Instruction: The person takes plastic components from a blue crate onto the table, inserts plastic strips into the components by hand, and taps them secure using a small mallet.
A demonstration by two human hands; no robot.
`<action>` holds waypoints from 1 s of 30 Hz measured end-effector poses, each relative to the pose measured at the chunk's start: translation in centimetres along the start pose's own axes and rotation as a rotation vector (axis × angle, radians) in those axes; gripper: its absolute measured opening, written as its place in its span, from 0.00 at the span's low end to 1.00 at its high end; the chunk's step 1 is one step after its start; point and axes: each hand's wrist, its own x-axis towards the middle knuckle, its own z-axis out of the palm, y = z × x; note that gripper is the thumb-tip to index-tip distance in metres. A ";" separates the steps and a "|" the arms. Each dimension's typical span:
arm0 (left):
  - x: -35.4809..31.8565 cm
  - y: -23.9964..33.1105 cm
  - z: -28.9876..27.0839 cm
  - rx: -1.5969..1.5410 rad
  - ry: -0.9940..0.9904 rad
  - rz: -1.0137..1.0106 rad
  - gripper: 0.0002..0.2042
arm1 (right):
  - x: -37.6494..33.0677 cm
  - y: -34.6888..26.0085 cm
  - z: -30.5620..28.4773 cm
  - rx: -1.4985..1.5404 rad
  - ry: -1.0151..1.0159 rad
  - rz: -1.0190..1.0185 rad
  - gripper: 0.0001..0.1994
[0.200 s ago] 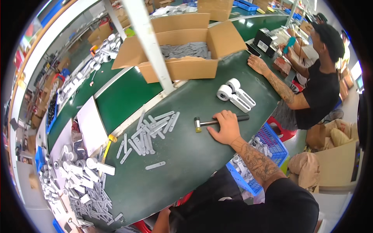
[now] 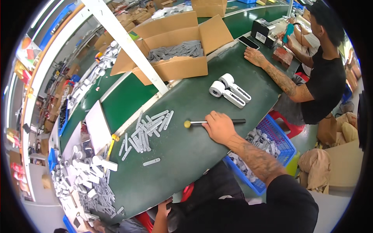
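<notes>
My right hand (image 2: 220,127) lies over the handle of a small hammer (image 2: 239,121) on the green worktable, its fingers bent around it. The hammer's round yellow face (image 2: 187,124) points up, left of the hand. Beyond it lie two white plastic parts (image 2: 227,91) with ring-shaped heads and slotted handles, side by side. Left of the hammer is a loose pile of flat grey strips (image 2: 144,132), with a single grey strip (image 2: 151,162) nearer me. My left hand (image 2: 165,205) is low, by the table's near edge; its fingers are largely hidden.
An open cardboard box (image 2: 175,68) of grey strips stands behind a white post (image 2: 128,46). White parts (image 2: 83,171) and a yellow-headed mallet (image 2: 115,138) lie left. A blue basket (image 2: 285,141) of parts sits right. A co-worker (image 2: 326,77) rests a hand near a phone (image 2: 248,42).
The hammer has rolled in my right hand, so its yellow face now points up instead of toward me. The whole view has shifted and tilted slightly.
</notes>
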 end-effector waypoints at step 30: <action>16.4 38.4 -4.6 0.396 0.356 0.452 0.45 | 1.1 -10.5 -2.1 0.222 -0.232 0.467 0.41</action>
